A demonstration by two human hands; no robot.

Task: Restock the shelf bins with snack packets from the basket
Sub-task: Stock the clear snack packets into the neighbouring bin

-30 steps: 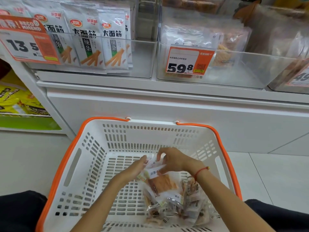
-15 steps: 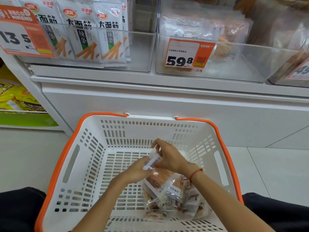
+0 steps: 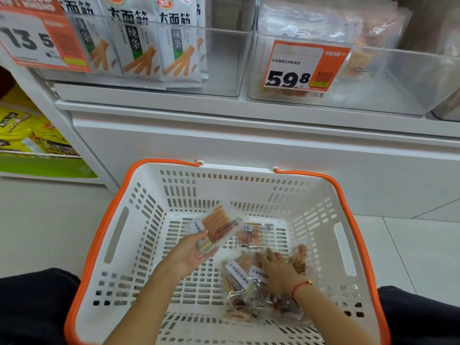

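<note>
A white basket (image 3: 139, 240) with an orange rim sits on the floor just in front of a white shelf unit (image 3: 249, 145), with dark trouser legs showing at either side of it. The left hand (image 3: 191, 252) holds one clear snack packet (image 3: 219, 227) above the basket floor, thumb across its white label and fingers curled beneath it. The right hand (image 3: 276, 270) reaches down with fingers stretched out and rests on a heap of packets (image 3: 241, 282) at the right of the basket floor; it is not gripping any of them. A red string bracelet (image 3: 300, 286) circles that wrist. Another packet (image 3: 254, 235) lies flat just beyond the fingertips.

Above, the shelf carries clear plastic bins. The right bin (image 3: 373, 95) bears an orange price tag (image 3: 301, 66) reading 59.8 and has a few clear packets standing at its back, with bare bottom in front of them. The left bin (image 3: 224, 70) holds upright grey-white bags (image 3: 179, 46) printed with orange sticks, behind a second price tag (image 3: 37, 38). Yellow bags (image 3: 22, 130) lie on a lower shelf at far left. The basket's tall far wall and the shelf's front panel stand between the packets and the bins.
</note>
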